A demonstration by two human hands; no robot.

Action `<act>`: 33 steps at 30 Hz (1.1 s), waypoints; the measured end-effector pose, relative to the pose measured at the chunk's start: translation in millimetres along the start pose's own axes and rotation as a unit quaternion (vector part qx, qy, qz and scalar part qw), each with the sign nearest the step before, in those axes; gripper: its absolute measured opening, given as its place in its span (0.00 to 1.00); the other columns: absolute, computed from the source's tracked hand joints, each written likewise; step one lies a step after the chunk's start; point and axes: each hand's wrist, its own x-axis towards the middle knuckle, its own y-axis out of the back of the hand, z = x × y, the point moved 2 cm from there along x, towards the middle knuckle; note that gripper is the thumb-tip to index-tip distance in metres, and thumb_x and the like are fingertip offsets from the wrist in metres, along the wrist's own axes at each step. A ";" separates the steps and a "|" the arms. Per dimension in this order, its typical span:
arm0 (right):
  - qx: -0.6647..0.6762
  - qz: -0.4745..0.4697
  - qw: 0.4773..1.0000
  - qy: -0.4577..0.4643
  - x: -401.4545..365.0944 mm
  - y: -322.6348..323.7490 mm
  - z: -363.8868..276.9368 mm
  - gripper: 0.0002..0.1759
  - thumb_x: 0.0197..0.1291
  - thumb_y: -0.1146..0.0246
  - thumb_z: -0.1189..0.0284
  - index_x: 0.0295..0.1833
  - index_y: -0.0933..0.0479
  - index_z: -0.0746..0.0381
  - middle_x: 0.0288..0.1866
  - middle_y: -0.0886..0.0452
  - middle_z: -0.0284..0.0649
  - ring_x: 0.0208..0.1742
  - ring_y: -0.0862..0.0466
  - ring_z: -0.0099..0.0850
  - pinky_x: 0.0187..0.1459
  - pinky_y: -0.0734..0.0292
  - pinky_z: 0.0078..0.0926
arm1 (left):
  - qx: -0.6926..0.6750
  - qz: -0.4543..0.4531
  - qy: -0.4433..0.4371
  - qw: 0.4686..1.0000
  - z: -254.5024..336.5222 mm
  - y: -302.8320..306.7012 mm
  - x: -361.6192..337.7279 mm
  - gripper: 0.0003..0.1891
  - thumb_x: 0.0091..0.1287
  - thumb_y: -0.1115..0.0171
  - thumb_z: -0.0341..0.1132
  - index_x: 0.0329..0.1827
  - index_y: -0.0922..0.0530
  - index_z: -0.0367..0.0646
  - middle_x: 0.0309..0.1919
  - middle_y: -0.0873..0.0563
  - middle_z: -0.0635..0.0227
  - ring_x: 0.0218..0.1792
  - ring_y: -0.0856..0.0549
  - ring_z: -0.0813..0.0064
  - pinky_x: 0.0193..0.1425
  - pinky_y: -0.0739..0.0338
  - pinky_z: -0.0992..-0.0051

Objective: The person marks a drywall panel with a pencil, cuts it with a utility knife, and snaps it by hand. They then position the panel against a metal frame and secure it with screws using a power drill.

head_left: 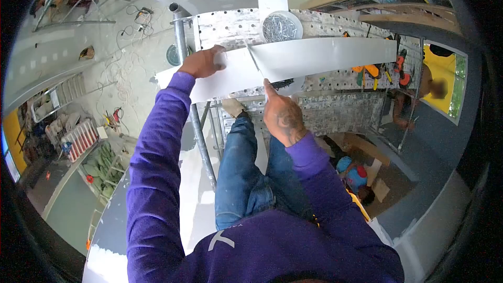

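Note:
A long white strip (325,55) lies across the perforated platform, bowing upward toward its right end. A thin slanted line (254,58) crosses its left part. My left hand (203,63) grips the strip left of that line, its fingers curled on the white surface. At the line's lower end is the index fingertip of my right hand (283,115), the finger stretched forward. The other fingers are folded underneath, and I cannot tell what they hold. Just beyond the strip stands a round tub of screws (282,27). Dark screws (283,83) show partly under the strip's near edge.
Orange-handled tools (367,69) lie at the right of the perforated platform (220,23). A metal scaffold post (179,36) rises at its left. Below right, a person in a blue top (356,174) is at floor level. Cables (123,57) trail over the floor on the left.

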 end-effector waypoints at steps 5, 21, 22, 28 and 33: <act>0.010 0.021 1.000 0.017 0.4 -11.3 0.4 0.34 0.65 0.44 0.74 0.76 0.39 0.65 0.34 0.15 0.53 0.37 0.14 0.51 0.42 0.19 0.47 | 0.041 0.067 -0.082 0.994 -16.7 -36.3 56.1 0.28 0.72 0.48 0.60 0.65 0.22 0.52 0.51 0.14 0.48 0.53 0.14 0.46 0.58 0.20 0.54; -0.022 -0.039 0.998 0.048 -5.3 16.9 -15.9 0.34 0.66 0.48 0.72 0.75 0.43 0.75 0.39 0.15 0.58 0.40 0.12 0.54 0.42 0.15 0.48 | 0.022 0.185 0.043 0.982 41.9 -26.1 27.5 0.28 0.72 0.53 0.63 0.44 0.14 0.49 0.32 0.11 0.53 0.37 0.11 0.50 0.43 0.18 0.54; -0.019 -0.035 0.998 0.053 -3.6 18.2 -17.1 0.33 0.66 0.48 0.72 0.75 0.42 0.76 0.39 0.15 0.58 0.39 0.12 0.54 0.42 0.15 0.48 | 0.021 0.193 0.038 0.980 43.3 -26.2 25.8 0.28 0.72 0.52 0.63 0.43 0.14 0.49 0.32 0.11 0.53 0.37 0.11 0.50 0.43 0.18 0.54; -0.010 -0.040 0.999 -0.001 76.1 -4.1 -22.2 0.28 0.66 0.50 0.72 0.70 0.33 0.74 0.40 0.15 0.61 0.42 0.13 0.55 0.45 0.17 0.48 | 0.016 0.187 -0.031 0.982 33.9 -32.0 16.9 0.25 0.66 0.38 0.58 0.46 0.17 0.43 0.35 0.11 0.53 0.38 0.12 0.50 0.43 0.19 0.53; -0.025 -0.012 0.999 0.021 31.1 12.2 -21.2 0.33 0.61 0.44 0.73 0.73 0.36 0.70 0.36 0.15 0.58 0.39 0.12 0.53 0.44 0.17 0.47 | 0.039 0.122 -0.011 0.992 29.7 -24.0 22.7 0.26 0.60 0.31 0.55 0.48 0.18 0.41 0.37 0.11 0.51 0.41 0.12 0.48 0.45 0.19 0.53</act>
